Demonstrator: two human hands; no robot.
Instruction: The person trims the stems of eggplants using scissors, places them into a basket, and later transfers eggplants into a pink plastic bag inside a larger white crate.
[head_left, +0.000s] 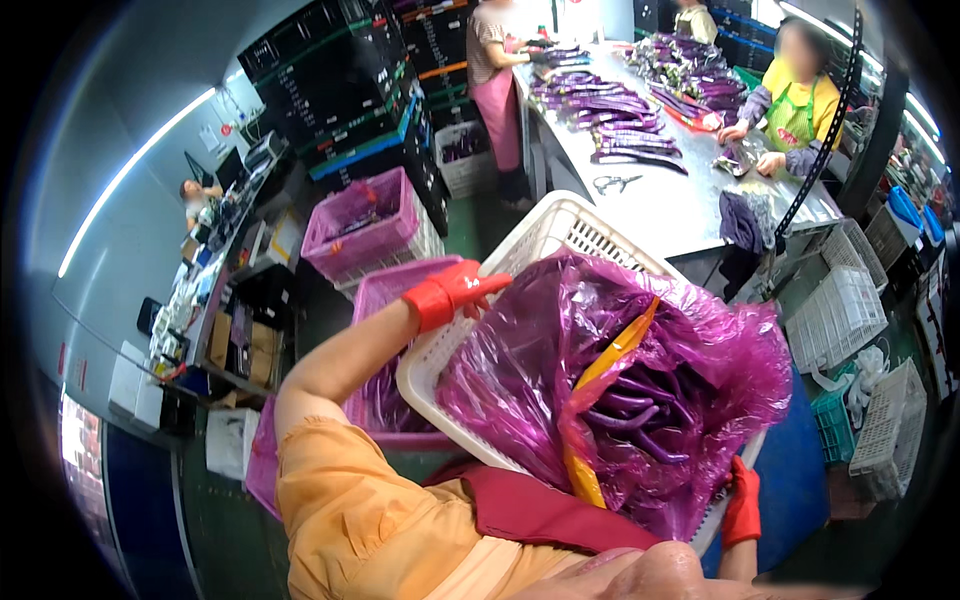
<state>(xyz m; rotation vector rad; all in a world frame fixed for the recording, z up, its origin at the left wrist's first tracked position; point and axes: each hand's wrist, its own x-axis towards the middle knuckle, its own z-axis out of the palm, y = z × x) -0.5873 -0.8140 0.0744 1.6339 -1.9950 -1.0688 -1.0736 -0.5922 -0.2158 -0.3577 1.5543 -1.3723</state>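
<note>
A white plastic crate (431, 375) lies before me at a slant, lined with a purple plastic bag (510, 390). Long purple eggplants (637, 405) show through the bag's opening, beside a yellow-orange strip (616, 349). My left hand (461, 292), in a red rubber glove, rests at the crate's left rim; its index finger points outward and its other fingers curl at the rim. My right hand (741, 499), gloved in red too, grips the crate's right end, partly hidden by the rim and bag.
Beyond the crate, a metal table (660, 202) bears rows of eggplants (600, 105) and scissors (616, 182). Co-workers stand around it. Pink crates (360, 202) stand at left, stacked black crates (330, 82) behind them. White baskets (840, 311) and a teal basket (829, 424) are at right.
</note>
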